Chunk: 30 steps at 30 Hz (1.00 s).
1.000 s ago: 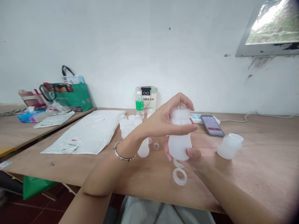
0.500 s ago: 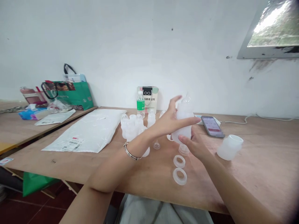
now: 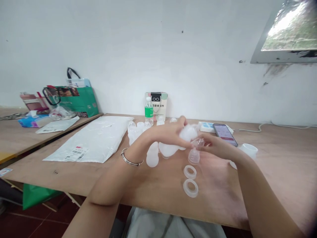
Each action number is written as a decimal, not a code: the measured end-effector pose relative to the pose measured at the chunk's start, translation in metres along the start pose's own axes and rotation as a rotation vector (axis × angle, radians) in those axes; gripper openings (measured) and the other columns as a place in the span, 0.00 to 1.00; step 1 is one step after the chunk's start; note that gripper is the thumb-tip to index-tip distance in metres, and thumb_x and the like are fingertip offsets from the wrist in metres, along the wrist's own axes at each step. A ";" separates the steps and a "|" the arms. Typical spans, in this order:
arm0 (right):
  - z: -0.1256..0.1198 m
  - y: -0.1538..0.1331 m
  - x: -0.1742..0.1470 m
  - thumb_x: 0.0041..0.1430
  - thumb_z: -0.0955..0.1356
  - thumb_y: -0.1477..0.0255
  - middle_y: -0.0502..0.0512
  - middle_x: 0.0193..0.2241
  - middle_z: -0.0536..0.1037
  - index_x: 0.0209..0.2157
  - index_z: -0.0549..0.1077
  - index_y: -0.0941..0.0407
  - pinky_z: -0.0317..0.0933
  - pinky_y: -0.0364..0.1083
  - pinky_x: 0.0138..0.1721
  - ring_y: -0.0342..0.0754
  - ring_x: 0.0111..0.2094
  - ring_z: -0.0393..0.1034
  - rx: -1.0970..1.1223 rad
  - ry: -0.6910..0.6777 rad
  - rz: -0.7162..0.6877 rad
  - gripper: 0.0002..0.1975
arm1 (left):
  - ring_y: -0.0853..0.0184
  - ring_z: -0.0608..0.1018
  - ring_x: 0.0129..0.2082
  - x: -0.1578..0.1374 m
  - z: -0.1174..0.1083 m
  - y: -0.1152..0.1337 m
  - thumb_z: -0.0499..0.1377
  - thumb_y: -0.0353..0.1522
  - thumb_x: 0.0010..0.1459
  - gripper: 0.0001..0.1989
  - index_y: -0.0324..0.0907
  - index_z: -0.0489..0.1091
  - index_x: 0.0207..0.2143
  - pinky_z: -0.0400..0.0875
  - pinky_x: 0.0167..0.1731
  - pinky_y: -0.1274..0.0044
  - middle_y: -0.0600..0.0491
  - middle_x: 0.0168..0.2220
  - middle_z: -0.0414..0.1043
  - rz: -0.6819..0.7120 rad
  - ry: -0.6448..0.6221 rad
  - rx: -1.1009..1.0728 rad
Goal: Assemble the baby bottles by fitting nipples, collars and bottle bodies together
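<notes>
A frosted white baby bottle lies tilted in my left hand, whose fingers reach over it and hide part of its body. At its right end, my right hand pinches a clear dome-shaped cap. Whether the cap touches the bottle I cannot tell. Just below my right fingertips, a clear teat-shaped piece stands on the table. Two translucent rings lie nearer to me. Several more frosted bottles stand around and behind my left hand. Partly behind my right wrist is an open frosted bottle body.
A phone rests on a blue-and-white box at the back right. A water bottle stands before a paper bag. A white plastic mailer covers the table's left side; a green bag stands beyond.
The bottle has gone from upright to tilted and lower. My right hand has moved from the bottle's base to the clear cap at its right end.
</notes>
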State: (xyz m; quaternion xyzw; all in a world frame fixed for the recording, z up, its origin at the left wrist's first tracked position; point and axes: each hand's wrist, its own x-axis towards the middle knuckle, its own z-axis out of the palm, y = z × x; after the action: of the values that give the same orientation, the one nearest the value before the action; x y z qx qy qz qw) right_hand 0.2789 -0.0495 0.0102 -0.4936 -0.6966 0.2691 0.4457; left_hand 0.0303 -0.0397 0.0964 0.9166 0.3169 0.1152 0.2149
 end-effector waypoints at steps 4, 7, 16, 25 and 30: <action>-0.010 -0.024 -0.004 0.52 0.70 0.57 0.55 0.38 0.79 0.42 0.74 0.50 0.65 0.52 0.41 0.52 0.38 0.72 0.094 -0.039 0.036 0.18 | 0.63 0.73 0.29 0.005 0.003 -0.005 0.59 0.47 0.44 0.33 0.42 0.54 0.49 0.63 0.26 0.74 0.53 0.32 0.69 -0.027 -0.277 0.215; -0.011 -0.032 -0.006 0.53 0.70 0.57 0.56 0.42 0.78 0.45 0.74 0.49 0.64 0.52 0.45 0.54 0.43 0.71 0.219 -0.089 -0.003 0.19 | 0.62 0.73 0.31 0.007 0.003 -0.007 0.58 0.49 0.43 0.36 0.41 0.53 0.50 0.64 0.27 0.74 0.51 0.35 0.70 -0.055 -0.259 0.222; 0.010 -0.028 -0.004 0.52 0.72 0.62 0.56 0.45 0.77 0.51 0.70 0.50 0.64 0.52 0.47 0.52 0.45 0.71 0.261 -0.171 -0.037 0.24 | 0.62 0.74 0.35 0.003 -0.003 -0.007 0.59 0.47 0.44 0.40 0.41 0.47 0.55 0.66 0.32 0.75 0.50 0.39 0.71 -0.081 -0.208 0.174; 0.020 -0.027 0.000 0.51 0.72 0.64 0.53 0.44 0.77 0.49 0.72 0.49 0.65 0.50 0.47 0.51 0.46 0.71 0.343 -0.089 -0.173 0.21 | 0.62 0.74 0.45 0.013 0.004 -0.008 0.59 0.42 0.46 0.58 0.39 0.16 0.63 0.66 0.44 0.73 0.46 0.48 0.71 0.064 -0.102 0.070; 0.023 -0.025 -0.001 0.51 0.73 0.63 0.53 0.40 0.78 0.48 0.73 0.49 0.66 0.48 0.43 0.50 0.42 0.72 0.317 -0.096 -0.158 0.21 | 0.65 0.76 0.43 0.011 0.004 -0.007 0.59 0.40 0.48 0.58 0.41 0.13 0.62 0.68 0.41 0.75 0.45 0.53 0.69 0.068 -0.153 -0.008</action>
State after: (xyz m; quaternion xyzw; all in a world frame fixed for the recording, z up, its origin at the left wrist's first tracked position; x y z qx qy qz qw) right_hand 0.2476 -0.0578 0.0204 -0.3477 -0.7027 0.3630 0.5036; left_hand 0.0365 -0.0295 0.0908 0.9321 0.2677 0.0532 0.2381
